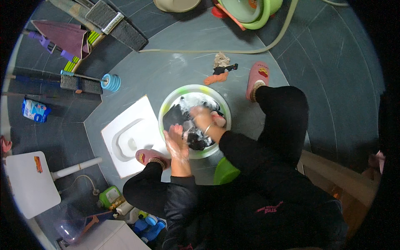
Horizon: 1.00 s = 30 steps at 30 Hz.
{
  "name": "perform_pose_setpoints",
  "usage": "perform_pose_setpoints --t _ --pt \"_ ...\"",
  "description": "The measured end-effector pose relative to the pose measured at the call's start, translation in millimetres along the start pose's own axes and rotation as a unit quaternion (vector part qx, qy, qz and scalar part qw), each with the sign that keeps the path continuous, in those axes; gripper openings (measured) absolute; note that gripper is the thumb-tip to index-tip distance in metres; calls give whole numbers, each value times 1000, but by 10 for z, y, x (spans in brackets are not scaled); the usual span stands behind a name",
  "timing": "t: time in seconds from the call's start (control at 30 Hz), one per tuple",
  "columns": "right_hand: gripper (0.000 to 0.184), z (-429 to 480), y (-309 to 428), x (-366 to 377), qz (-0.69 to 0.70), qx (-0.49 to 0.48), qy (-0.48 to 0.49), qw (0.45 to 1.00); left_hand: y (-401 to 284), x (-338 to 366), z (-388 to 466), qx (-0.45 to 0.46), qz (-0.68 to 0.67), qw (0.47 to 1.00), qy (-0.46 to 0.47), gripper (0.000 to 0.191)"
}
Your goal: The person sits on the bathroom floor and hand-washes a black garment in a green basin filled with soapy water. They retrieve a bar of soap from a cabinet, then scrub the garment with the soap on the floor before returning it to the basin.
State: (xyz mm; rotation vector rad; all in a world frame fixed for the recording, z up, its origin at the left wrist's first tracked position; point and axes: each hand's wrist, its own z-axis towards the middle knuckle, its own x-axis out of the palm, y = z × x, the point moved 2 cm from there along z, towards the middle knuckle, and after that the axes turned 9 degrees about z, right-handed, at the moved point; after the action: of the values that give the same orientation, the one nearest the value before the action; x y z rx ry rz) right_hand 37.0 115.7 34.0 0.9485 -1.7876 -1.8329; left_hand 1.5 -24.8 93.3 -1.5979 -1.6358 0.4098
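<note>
A round white basin with green and yellow patches on its rim stands on the floor before me. Soapy water and wet dark clothes fill it, with white suds on top. My left hand is at the basin's near left rim, wet and sudsy, palm turned up, thumb apart from the fingers; I see nothing held in it. Over the middle of the basin, my right hand is blurred by motion among the clothes, a bangle at its wrist. Its fingertips are unclear. Beside it lies a pink and white bundle of cloth.
Left of the basin is a white squat toilet. Several socks lie on the floor beyond. A pale hose crosses the far floor. Green basins stand at the far wall. A blue-headed plunger is at left.
</note>
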Motion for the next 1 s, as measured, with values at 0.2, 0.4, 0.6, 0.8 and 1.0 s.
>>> perform_pose_setpoints --t 0.2,0.4,0.6,0.8,1.0 --pt "33 1001 -1113 -1140 51 101 -308 945 289 -566 334 -93 27 976 -197 47" --pt "33 925 -1079 -1324 -96 157 -363 914 531 -661 508 -112 82 966 -217 32" --pt "28 43 -563 -454 -365 92 112 920 653 -537 577 -111 112 971 -180 32" --pt "33 -139 -457 -404 -499 71 207 838 758 -508 596 -94 180 971 -125 34" --pt "30 338 -599 -692 -427 -11 1 904 1032 -778 826 -13 254 961 -105 41"
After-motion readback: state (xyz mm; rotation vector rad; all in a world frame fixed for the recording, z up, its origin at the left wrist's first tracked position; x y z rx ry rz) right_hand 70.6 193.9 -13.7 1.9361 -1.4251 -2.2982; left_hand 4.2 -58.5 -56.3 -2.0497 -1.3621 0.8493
